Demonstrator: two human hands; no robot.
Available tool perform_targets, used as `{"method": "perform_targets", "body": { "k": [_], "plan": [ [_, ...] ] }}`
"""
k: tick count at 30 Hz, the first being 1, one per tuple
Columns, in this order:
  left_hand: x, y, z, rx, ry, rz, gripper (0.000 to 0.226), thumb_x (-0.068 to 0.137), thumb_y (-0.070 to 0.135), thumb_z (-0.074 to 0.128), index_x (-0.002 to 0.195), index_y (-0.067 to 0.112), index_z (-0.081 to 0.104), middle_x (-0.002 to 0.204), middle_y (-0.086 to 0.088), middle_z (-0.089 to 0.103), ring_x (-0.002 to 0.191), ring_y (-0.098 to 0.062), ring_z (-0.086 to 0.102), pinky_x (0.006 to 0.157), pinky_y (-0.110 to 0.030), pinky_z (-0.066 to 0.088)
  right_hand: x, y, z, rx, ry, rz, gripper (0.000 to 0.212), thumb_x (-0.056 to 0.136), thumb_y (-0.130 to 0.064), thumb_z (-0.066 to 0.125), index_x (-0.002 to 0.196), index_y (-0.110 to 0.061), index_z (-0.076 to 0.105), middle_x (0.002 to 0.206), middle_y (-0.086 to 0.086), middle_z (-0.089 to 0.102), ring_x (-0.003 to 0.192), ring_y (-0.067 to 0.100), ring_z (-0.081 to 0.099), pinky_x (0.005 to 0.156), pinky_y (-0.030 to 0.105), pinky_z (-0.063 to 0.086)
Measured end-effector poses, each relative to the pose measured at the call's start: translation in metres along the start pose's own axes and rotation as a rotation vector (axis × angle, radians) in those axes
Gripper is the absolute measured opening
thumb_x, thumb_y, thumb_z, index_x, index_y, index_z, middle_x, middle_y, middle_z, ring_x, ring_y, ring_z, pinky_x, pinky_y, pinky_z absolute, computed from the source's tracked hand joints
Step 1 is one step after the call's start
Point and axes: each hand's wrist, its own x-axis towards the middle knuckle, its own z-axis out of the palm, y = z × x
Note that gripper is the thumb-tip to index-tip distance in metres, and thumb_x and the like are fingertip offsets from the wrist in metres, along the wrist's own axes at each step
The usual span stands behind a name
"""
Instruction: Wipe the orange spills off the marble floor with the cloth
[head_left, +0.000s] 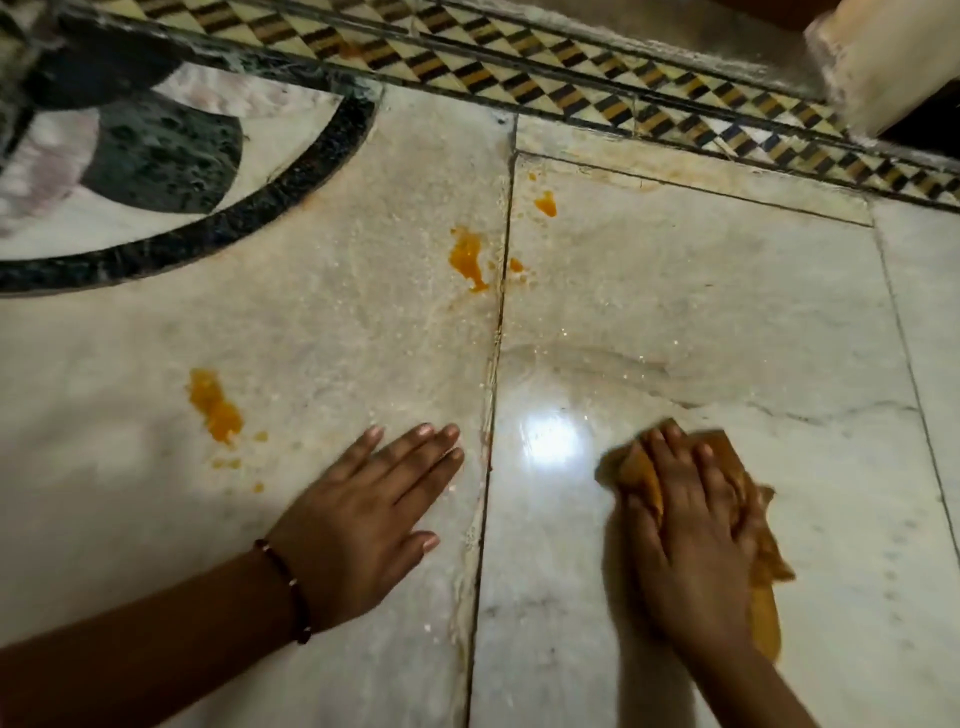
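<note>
Orange spills lie on the white marble floor (701, 312): one long blotch (214, 406) at the left, a second (467, 258) near the slab joint, a small spot (546, 203) further back. My right hand (691, 535) presses an orange-brown cloth (763, 545) flat on the right slab, fingers spread over it, thumb side curled round its bunched edge. My left hand (363, 514) lies flat on the left slab, fingers straight, just right of the left blotch. A thin beaded bracelet sits on that wrist.
A wet smeared patch spreads around the joint (493, 364) between the slabs. A black inlaid ring (291, 192) curves at the back left. A checkered mosaic border (571, 78) runs along the back, with a pale pillar base (883, 57) at the top right.
</note>
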Motion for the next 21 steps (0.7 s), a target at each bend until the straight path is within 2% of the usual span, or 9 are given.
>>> {"method": "perform_targets", "body": {
  "k": [1, 3, 6, 8, 10, 13, 16, 18, 21],
  "plan": [
    [-0.012, 0.0, 0.0, -0.016, 0.003, -0.043, 0.061, 0.091, 0.043, 0.037, 0.145, 0.014, 0.034, 0.154, -0.004, 0.028, 0.14, -0.021, 0.028, 0.109, -0.047, 0.023, -0.015, -0.01, 0.005, -0.026, 0.001, 0.057, 0.064, 0.088, -0.044, 0.029, 0.149, -0.025, 0.03, 0.157, -0.008, 0.024, 0.145, 0.016, 0.016, 0.115, 0.051, 0.0],
    [-0.028, 0.005, -0.002, -0.055, -0.004, -0.134, 0.06, 0.092, 0.045, 0.033, 0.145, 0.017, 0.033, 0.154, -0.001, 0.026, 0.141, -0.019, 0.027, 0.109, -0.048, 0.022, -0.038, -0.048, 0.013, -0.072, -0.034, -0.029, 0.066, 0.086, -0.044, 0.034, 0.148, -0.022, 0.034, 0.155, -0.003, 0.03, 0.143, 0.02, 0.022, 0.113, 0.053, 0.004],
    [-0.044, 0.007, -0.002, -0.105, 0.034, -0.271, 0.064, 0.091, 0.047, 0.031, 0.146, 0.014, 0.031, 0.155, -0.003, 0.025, 0.14, -0.02, 0.026, 0.111, -0.046, 0.019, -0.053, -0.107, 0.025, -0.072, -0.113, -0.422, 0.064, 0.083, -0.045, 0.041, 0.144, -0.027, 0.04, 0.152, -0.006, 0.037, 0.142, 0.021, 0.027, 0.108, 0.06, 0.013],
    [-0.061, -0.006, -0.003, -0.091, 0.071, -0.389, 0.072, 0.086, 0.049, 0.036, 0.147, 0.011, 0.026, 0.154, -0.006, 0.022, 0.139, -0.022, 0.028, 0.11, -0.045, 0.017, -0.036, -0.129, 0.03, -0.07, -0.167, -0.675, 0.062, 0.086, -0.045, 0.041, 0.145, -0.028, 0.038, 0.152, -0.008, 0.036, 0.143, 0.02, 0.026, 0.108, 0.062, 0.011],
    [-0.082, -0.024, -0.009, -0.069, 0.09, -0.505, 0.079, 0.087, 0.059, 0.029, 0.148, 0.01, 0.022, 0.155, -0.008, 0.02, 0.14, -0.023, 0.025, 0.111, -0.049, 0.017, -0.001, -0.139, 0.031, -0.09, -0.174, -0.804, 0.06, 0.088, -0.045, 0.041, 0.146, -0.028, 0.036, 0.152, -0.007, 0.036, 0.143, 0.02, 0.026, 0.111, 0.059, 0.007],
    [-0.115, -0.052, -0.018, -0.052, 0.116, -0.695, 0.086, 0.087, 0.066, 0.014, 0.147, 0.005, 0.023, 0.155, -0.014, 0.019, 0.14, -0.029, 0.022, 0.11, -0.052, 0.016, 0.045, -0.132, 0.023, -0.097, -0.168, -0.702, 0.06, 0.09, -0.047, 0.034, 0.148, -0.032, 0.031, 0.155, -0.01, 0.029, 0.145, 0.018, 0.021, 0.114, 0.054, 0.0],
    [-0.146, -0.064, -0.018, -0.075, 0.145, -0.857, 0.089, 0.087, 0.068, 0.008, 0.148, 0.003, 0.019, 0.156, -0.013, 0.013, 0.143, -0.029, 0.015, 0.112, -0.053, 0.009, 0.028, -0.112, 0.016, -0.106, -0.176, -0.594, 0.061, 0.091, -0.047, 0.031, 0.15, -0.034, 0.024, 0.159, -0.011, 0.016, 0.147, 0.017, 0.011, 0.114, 0.056, 0.003],
    [-0.158, -0.064, -0.013, -0.09, 0.152, -0.839, 0.089, 0.088, 0.068, 0.009, 0.148, 0.003, 0.015, 0.156, -0.014, 0.012, 0.143, -0.029, 0.014, 0.114, -0.047, 0.002, -0.016, -0.112, 0.018, -0.124, -0.197, -0.688, 0.063, 0.087, -0.046, 0.037, 0.149, -0.033, 0.028, 0.158, -0.01, 0.022, 0.146, 0.019, 0.017, 0.112, 0.059, 0.008],
    [-0.155, -0.065, -0.011, -0.108, 0.176, -0.789, 0.086, 0.088, 0.068, 0.011, 0.149, 0.007, 0.012, 0.157, -0.011, 0.008, 0.144, -0.027, 0.011, 0.114, -0.035, -0.006, -0.07, -0.139, 0.03, -0.137, -0.271, -1.007, 0.071, 0.076, -0.05, 0.046, 0.144, -0.031, 0.04, 0.152, -0.008, 0.036, 0.142, 0.021, 0.025, 0.11, 0.06, 0.01]
  ]
}}
